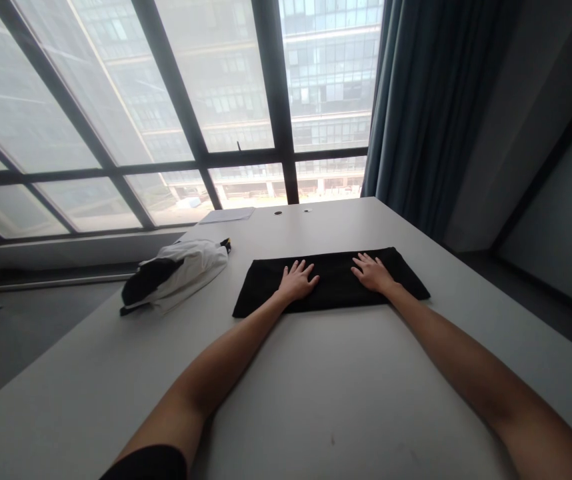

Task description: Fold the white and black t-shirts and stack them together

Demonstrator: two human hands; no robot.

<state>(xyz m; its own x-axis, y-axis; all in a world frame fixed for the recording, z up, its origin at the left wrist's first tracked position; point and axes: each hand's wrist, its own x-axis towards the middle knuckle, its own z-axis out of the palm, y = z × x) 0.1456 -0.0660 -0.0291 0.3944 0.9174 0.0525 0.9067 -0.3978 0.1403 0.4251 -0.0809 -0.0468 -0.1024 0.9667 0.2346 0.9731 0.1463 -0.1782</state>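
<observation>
A folded black cloth (261, 287) lies flat as a long strip on the white table (346, 400). My left hand (297, 280) rests palm down on its middle-left part, fingers spread. My right hand (373, 272) lies flat on its middle-right part, fingers also apart. Both arms stretch forward across the table. Neither hand holds anything.
A white and black bundle of fabric (176, 275) sits on the table to the left of the cloth. A sheet of paper (227, 215) lies at the far edge near the window (166, 100). A dark curtain (426, 107) hangs at the right.
</observation>
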